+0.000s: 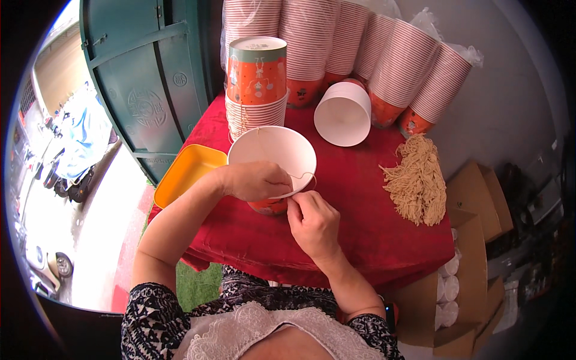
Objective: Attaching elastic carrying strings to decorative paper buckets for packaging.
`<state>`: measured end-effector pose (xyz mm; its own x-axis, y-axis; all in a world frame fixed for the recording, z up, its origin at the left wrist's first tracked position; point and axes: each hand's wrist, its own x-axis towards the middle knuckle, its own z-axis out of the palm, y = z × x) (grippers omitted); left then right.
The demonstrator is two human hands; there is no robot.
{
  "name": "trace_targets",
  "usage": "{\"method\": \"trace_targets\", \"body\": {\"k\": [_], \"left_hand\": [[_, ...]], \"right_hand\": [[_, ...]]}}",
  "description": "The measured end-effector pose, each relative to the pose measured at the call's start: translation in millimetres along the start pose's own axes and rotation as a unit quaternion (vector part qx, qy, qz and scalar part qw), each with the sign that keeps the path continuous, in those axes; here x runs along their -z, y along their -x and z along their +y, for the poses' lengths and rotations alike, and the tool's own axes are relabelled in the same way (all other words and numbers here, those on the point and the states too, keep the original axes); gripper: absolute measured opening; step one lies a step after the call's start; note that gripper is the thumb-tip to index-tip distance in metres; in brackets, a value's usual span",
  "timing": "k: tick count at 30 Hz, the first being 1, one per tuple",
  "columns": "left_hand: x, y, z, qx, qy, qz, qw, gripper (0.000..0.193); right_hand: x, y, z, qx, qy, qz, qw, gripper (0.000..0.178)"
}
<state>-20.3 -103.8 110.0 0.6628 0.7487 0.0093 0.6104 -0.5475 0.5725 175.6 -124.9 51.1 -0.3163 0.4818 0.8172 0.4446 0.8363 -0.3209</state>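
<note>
A paper bucket [273, 144], white inside and orange outside, stands upright in front of me on the red-covered table. My left hand [257, 181] reaches over its near rim, fingers curled inside the mouth around a thin beige cord [305, 174]. The cord loops over the right side of the rim toward my right hand [313, 221]. That hand is closed in a pinch against the outside of the bucket, just under the rim. Its fingertips are partly hidden. Another short piece of cord hangs at the bucket's far inner wall.
Behind the bucket stands an upside-down stack of buckets [258, 78], cords hanging at its side. A single bucket [342, 117] lies tipped over. Tall wrapped stacks [309, 42] line the back. A yellow tray [192, 174] is left, a cord bundle [417, 180] right. Cardboard boxes [471, 258] stand beside the table.
</note>
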Motion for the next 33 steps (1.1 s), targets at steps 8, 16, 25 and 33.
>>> {"method": "trace_targets", "body": {"k": [8, 16, 25, 33], "left_hand": [[6.2, -3.9, 10.5, 0.037, -0.013, -0.008, 0.999, 0.021], [1.1, 0.1, 12.4, 0.054, -0.025, 0.050, 0.997, 0.020], [-21.5, 4.4, 53.2, 0.077, -0.130, 0.022, 0.988, 0.022], [-43.1, -16.2, 43.4, 0.024, -0.358, 0.193, 0.913, 0.012]], "right_hand": [[-3.7, 2.6, 0.7, -0.006, -0.010, 0.005, 1.000, 0.012], [18.5, -2.5, 2.2, -0.092, -0.074, -0.047, 0.992, 0.028], [53.9, -34.1, 33.3, 0.266, 0.113, -0.210, 0.934, 0.007], [25.0, -34.6, 75.3, 0.378, 0.186, -0.072, 0.904, 0.004]]}}
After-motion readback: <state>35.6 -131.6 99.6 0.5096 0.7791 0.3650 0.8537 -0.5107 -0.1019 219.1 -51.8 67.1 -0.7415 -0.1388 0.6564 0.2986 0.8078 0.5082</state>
